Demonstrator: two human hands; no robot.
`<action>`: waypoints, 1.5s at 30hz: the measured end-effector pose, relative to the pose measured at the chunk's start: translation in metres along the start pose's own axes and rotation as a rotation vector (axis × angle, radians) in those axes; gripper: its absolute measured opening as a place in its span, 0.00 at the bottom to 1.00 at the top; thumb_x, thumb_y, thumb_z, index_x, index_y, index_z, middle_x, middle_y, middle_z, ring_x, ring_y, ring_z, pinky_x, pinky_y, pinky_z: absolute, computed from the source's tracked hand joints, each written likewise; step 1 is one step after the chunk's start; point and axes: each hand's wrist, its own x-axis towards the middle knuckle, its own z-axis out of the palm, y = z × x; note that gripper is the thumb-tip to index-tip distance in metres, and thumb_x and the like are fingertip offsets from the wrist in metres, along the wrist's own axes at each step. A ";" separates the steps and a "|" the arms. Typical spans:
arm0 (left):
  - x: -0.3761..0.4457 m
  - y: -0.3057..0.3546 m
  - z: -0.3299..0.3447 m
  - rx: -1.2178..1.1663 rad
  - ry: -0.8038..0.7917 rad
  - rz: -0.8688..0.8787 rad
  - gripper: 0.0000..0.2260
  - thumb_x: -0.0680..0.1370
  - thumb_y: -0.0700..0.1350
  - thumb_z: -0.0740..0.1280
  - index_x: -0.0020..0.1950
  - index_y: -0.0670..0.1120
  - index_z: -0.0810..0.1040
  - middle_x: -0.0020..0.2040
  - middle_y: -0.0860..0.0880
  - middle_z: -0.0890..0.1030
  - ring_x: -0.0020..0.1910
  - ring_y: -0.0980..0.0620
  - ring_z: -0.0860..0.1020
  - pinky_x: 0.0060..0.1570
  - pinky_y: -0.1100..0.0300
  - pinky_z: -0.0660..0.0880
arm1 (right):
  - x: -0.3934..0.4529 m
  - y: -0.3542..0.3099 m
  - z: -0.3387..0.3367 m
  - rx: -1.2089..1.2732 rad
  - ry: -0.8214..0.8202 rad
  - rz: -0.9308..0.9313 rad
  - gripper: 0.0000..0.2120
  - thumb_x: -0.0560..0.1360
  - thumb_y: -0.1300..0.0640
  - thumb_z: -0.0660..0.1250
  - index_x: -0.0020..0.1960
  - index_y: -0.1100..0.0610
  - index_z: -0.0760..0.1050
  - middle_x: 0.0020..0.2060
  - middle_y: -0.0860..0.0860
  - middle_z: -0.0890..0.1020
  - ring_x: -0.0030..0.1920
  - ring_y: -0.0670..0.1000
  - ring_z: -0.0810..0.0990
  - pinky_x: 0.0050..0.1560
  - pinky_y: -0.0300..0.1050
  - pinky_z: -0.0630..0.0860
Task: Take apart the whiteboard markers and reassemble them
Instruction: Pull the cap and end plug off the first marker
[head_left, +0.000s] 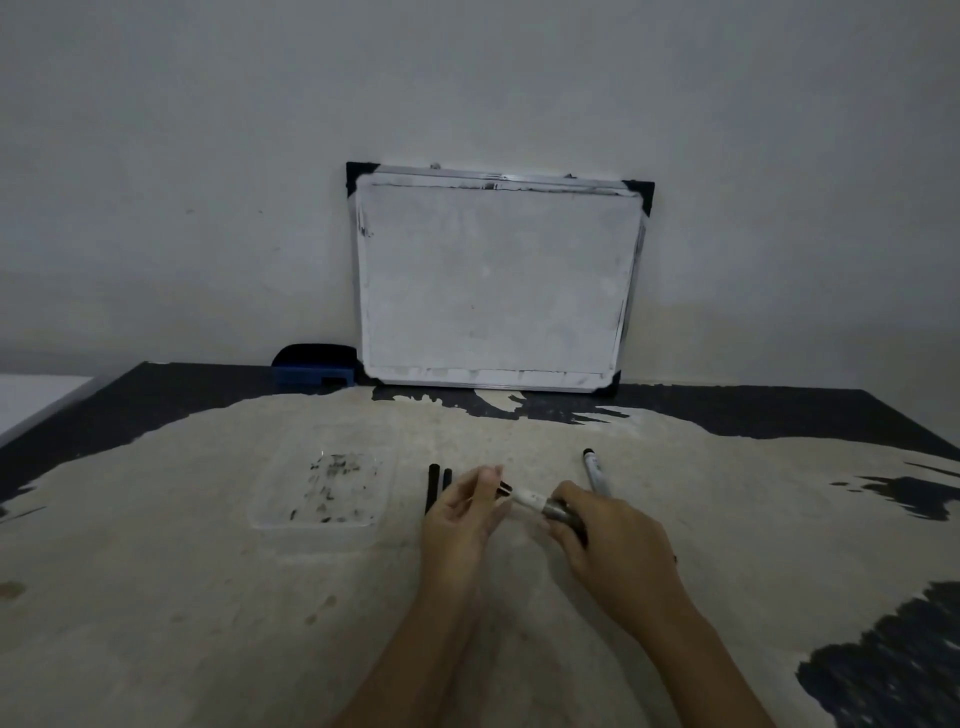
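My right hand (608, 540) grips the barrel of a white-and-grey whiteboard marker (537, 503), which points left. My left hand (465, 512) pinches the small black end piece (505, 488) at that marker's left tip. Whether the piece is joined to the barrel or apart from it is unclear in the dim light. Two black stick-like marker parts (439, 486) lie side by side on the table just left of my left hand. A second whole marker (596, 472) lies behind my right hand, black end pointing away.
A clear plastic tray (322, 522) smeared with ink sits left of the hands. A small whiteboard (493, 280) leans on the wall at the back, with a blue-and-black eraser (314, 366) beside it. The worn table (208, 623) has its left edge near the far-left corner.
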 end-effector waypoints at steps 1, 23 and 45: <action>-0.001 0.000 0.001 0.145 0.017 0.041 0.12 0.70 0.49 0.69 0.50 0.44 0.81 0.41 0.51 0.83 0.40 0.59 0.81 0.39 0.67 0.79 | 0.000 0.004 -0.002 -0.019 0.004 0.036 0.07 0.77 0.49 0.61 0.49 0.50 0.75 0.42 0.47 0.83 0.33 0.45 0.71 0.28 0.30 0.61; 0.002 -0.012 -0.010 1.161 -0.280 0.427 0.13 0.73 0.43 0.68 0.58 0.49 0.77 0.55 0.52 0.78 0.55 0.56 0.74 0.61 0.62 0.70 | 0.005 0.017 -0.002 -0.363 0.216 0.098 0.17 0.56 0.68 0.78 0.37 0.49 0.85 0.33 0.51 0.85 0.37 0.56 0.81 0.63 0.57 0.63; 0.004 -0.013 -0.010 1.084 -0.239 0.407 0.10 0.76 0.42 0.64 0.57 0.48 0.77 0.53 0.53 0.77 0.54 0.58 0.74 0.59 0.63 0.71 | 0.011 0.011 0.015 -0.401 0.330 0.035 0.10 0.56 0.65 0.78 0.32 0.53 0.85 0.34 0.53 0.87 0.47 0.60 0.83 0.73 0.57 0.39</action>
